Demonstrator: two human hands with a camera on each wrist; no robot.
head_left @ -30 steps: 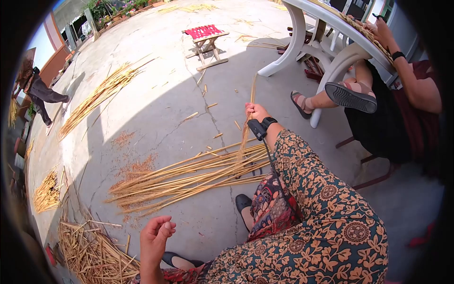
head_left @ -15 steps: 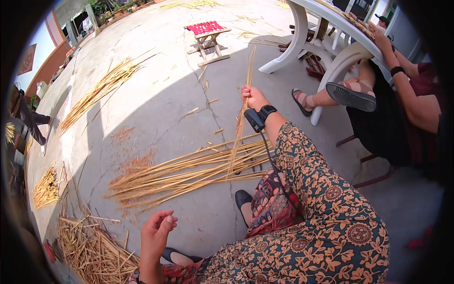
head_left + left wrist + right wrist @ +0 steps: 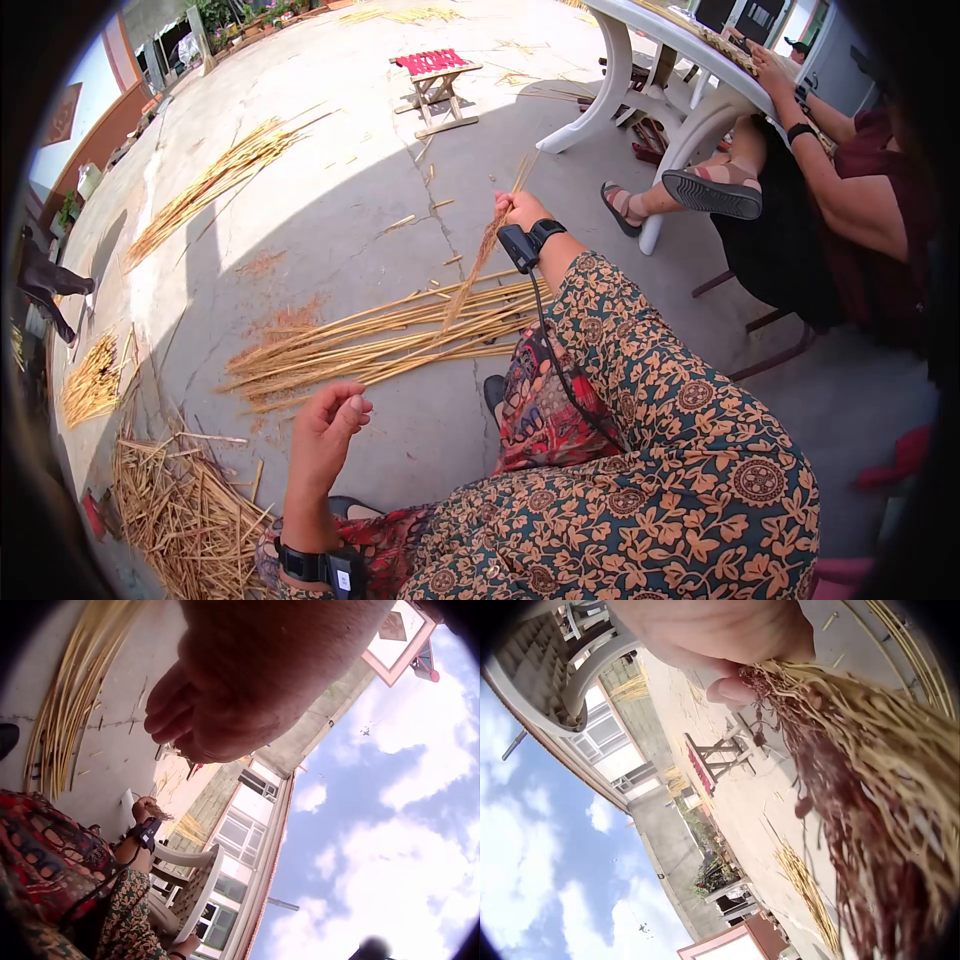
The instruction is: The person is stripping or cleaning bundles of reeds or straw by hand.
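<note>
My right hand (image 3: 527,214) grips a thin bunch of broomcorn stalks (image 3: 472,275), its brushy heads hanging down to the left and the thin stalk ends sticking up past the fist. Close up in the right wrist view, the reddish-brown and straw-coloured heads (image 3: 855,772) fan out below the fingers. Under that bunch, a spread of long stalks (image 3: 400,345) lies on the concrete, heads to the left. My left hand (image 3: 325,428) is raised in front of my lap, fingers loosely curled and holding nothing; the left wrist view shows it from the palm side.
A heap of cut stalk pieces (image 3: 185,500) lies at lower left, near a small bundle (image 3: 92,385). Farther off are another bundle (image 3: 225,185) and a stool with a red seat (image 3: 432,64). At right, a person (image 3: 870,200) sits at a white table (image 3: 690,35).
The right hand lifted the bunch, then brought it down and left, so it slants more. My left hand has risen. The walking person at far left has moved toward the frame's edge.
</note>
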